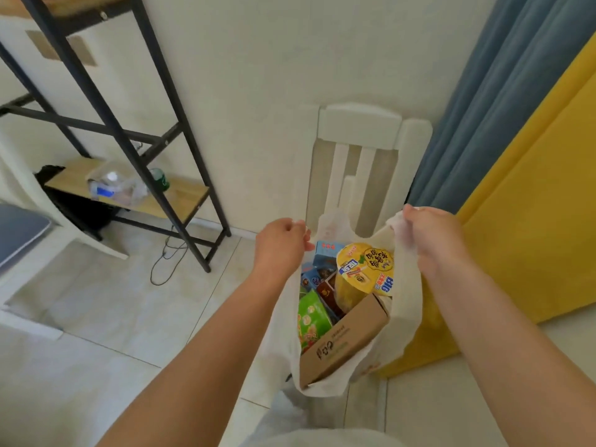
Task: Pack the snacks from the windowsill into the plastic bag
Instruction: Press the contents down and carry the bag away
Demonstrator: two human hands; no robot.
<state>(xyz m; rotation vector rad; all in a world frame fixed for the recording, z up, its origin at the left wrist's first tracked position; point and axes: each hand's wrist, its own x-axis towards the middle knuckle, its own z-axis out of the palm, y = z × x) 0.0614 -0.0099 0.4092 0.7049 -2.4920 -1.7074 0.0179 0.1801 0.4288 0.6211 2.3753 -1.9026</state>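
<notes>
Two hands hold the bag [404, 317] open by its handles. Left hand [280, 245] fingers pinch the left handle, right hand [432, 237] fingers clenched on the right handle. Bag hangs between them, above the floor [106, 317], in front of a white chair [361, 156]. Inside: yellow noodle cup [366, 267] on top at the far side, cardboard box [345, 340] tilted across the near side, green packet [311, 321] at left, blue packs [322, 262] behind it. Box touches the cup. Blue curtain [490, 108] and yellow panel [532, 221] right, metal shelf [129, 195] left.
</notes>
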